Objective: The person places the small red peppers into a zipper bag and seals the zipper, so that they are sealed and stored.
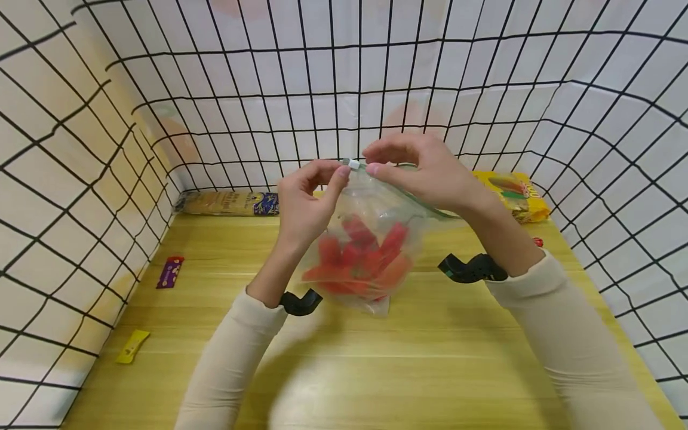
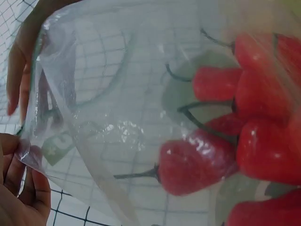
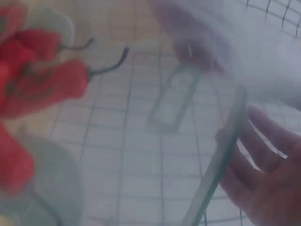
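Note:
A clear zip bag hangs upright in front of me with several red peppers gathered low inside. Their green stems show through the plastic in both wrist views. My left hand pinches the bag's top left corner between thumb and fingers, right beside a white slider. On the other side of the slider, my right hand curves loosely over the green zip strip, its thumb in front and a gap visible between thumb and index finger. The strip slopes down to the right, beneath the right hand.
Black wire grid walls surround the wooden table. Along the back lie a long packet and a yellow snack bag. A purple-and-red packet and a yellow packet lie left; a small red item lies right.

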Tool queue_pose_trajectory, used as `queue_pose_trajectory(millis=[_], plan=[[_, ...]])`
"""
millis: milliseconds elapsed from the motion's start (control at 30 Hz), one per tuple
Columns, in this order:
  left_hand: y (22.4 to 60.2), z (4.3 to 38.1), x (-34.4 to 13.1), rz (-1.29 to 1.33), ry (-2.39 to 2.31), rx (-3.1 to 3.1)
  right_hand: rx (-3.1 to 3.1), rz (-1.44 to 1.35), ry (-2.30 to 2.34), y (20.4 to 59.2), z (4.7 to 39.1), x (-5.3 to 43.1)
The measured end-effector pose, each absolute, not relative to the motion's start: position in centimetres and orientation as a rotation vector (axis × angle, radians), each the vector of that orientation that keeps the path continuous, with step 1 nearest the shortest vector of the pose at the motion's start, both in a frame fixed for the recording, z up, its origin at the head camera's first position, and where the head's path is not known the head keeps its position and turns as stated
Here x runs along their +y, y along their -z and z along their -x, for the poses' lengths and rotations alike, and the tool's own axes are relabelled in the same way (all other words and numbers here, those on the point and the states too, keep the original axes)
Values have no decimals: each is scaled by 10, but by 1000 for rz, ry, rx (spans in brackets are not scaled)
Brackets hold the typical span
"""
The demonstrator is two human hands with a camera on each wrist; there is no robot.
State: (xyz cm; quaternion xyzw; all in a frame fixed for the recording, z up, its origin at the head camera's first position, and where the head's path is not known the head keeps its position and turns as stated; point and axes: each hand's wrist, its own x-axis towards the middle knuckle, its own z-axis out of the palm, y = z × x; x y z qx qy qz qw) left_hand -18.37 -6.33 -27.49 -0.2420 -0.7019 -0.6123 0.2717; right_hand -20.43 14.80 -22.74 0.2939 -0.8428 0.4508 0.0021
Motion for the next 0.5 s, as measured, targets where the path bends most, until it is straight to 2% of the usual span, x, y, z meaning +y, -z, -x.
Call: queue_pose_trajectory(millis=[200,367,500], plan=[[278,177,-55,692,1570,-1920,-2670,-889,-1238,231,201,138],[293,193,-63,662,1573,-1909,-2654,-820,-1204,237,203,144],[300,207,-79,579,1682,-1823,-2693,-658,-1237,240,206,159]])
